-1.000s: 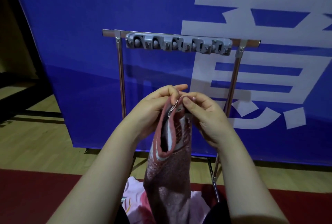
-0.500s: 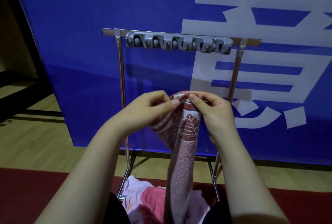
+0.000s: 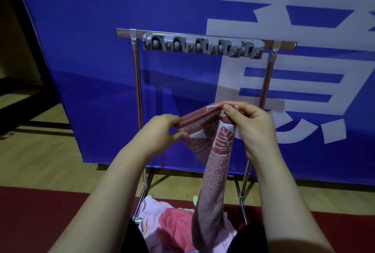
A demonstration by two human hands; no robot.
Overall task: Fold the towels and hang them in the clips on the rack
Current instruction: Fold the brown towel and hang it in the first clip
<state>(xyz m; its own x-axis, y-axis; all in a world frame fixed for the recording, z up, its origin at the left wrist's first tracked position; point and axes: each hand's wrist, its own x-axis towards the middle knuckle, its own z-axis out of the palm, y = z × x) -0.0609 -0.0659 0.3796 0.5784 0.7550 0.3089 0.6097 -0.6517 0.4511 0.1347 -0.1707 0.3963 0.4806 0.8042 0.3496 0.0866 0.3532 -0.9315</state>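
Note:
A dusty pink towel (image 3: 216,173) with a white patterned border hangs between my hands in front of the metal rack (image 3: 136,82). My left hand (image 3: 160,131) pinches the towel's top edge at its left end. My right hand (image 3: 251,125) pinches the same edge further right, thumb on top. The stretch of edge between them is pulled taut and slants up to the right. The rest of the towel drops down toward my lap. A grey strip of clips (image 3: 203,46) sits on the rack's top bar, above my hands, with nothing hanging in it.
More towels, pale pink (image 3: 151,214) and brighter pink (image 3: 176,224), lie piled at the rack's foot. A blue banner (image 3: 101,50) with white characters stands right behind the rack. Wooden floor and a red mat (image 3: 40,212) lie below.
My hands have moved apart, the left one sliding left and down along the towel's top edge. The bunched top of the towel has spread into a taut edge.

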